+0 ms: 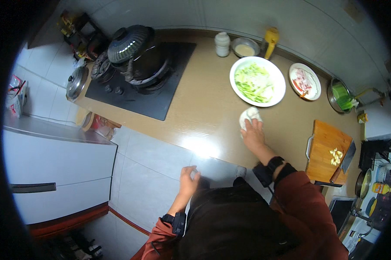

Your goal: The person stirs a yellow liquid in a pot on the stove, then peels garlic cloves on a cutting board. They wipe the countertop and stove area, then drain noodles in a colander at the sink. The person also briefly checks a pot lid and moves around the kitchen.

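My right hand (254,136) presses on a folded white cloth (251,113) on the tan countertop (202,107). Just beyond the cloth stands a large white bowl (281,96) of sliced green vegetable (254,83). My left hand (189,180) hangs in front of my body, off the counter and above the tiled floor. Its fingers are loosely curled, with a gap to the thumb and nothing visible in them. Right of my right hand, a wooden cutting board (324,143) bears peeled garlic cloves (336,156) and a cleaver (347,157).
A black gas stove (143,107) with a lidded wok (146,65) is at the left. Along the wall stand a white jar (222,44), a metal bowl (245,42) and a yellow-handled jug (271,40). A plate (316,92) of sliced meat and a metal bowl of greens (340,96) are farther right.
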The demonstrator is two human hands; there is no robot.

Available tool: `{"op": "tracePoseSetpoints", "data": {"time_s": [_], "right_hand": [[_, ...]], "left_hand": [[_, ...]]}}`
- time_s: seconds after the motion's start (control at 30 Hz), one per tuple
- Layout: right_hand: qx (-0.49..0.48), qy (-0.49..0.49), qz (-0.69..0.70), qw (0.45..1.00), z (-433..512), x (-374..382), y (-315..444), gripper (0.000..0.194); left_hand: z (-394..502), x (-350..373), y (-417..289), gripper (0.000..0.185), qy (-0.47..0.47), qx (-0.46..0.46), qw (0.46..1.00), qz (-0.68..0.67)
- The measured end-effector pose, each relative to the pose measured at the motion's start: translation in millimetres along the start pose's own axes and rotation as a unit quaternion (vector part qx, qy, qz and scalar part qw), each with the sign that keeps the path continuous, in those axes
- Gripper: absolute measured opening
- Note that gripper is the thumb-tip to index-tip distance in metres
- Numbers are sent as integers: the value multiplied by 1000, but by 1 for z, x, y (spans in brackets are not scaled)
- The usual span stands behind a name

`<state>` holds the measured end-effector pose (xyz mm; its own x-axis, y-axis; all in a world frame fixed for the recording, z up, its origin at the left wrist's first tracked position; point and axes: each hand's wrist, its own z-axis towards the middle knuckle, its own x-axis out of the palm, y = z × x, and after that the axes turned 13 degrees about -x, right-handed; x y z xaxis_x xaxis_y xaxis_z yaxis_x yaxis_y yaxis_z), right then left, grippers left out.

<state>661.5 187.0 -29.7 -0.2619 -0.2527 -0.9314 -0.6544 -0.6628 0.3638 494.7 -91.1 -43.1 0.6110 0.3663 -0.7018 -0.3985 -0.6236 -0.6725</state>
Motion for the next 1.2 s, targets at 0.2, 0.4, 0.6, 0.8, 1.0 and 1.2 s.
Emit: {"op": "tracePoseSetpoints", "data": {"time_s": [0.2,0.4,0.6,0.8,1.0,1.2], "right_hand": [[-152,71,-1,986,77,45,138,45],[-262,13,-32,964,50,60,166,44],[-4,-77,-104,992,162,51,94,42],[-41,-103,-90,990,291,68,112,40],[-247,33,-83,965,168,93,201,34],[-391,117,39,912,108,52,173,37]], "left_hand": [[29,-54,69,32,43,-76,995,-42],[82,-103,94,35,103,-66,991,-48],[113,-123,119,33,75,-44,995,-59],[92,-127,136,39,45,-56,997,12],[107,-150,132,41,101,-194,975,-34],[147,-170,115,36,78,-141,985,-66]]}}
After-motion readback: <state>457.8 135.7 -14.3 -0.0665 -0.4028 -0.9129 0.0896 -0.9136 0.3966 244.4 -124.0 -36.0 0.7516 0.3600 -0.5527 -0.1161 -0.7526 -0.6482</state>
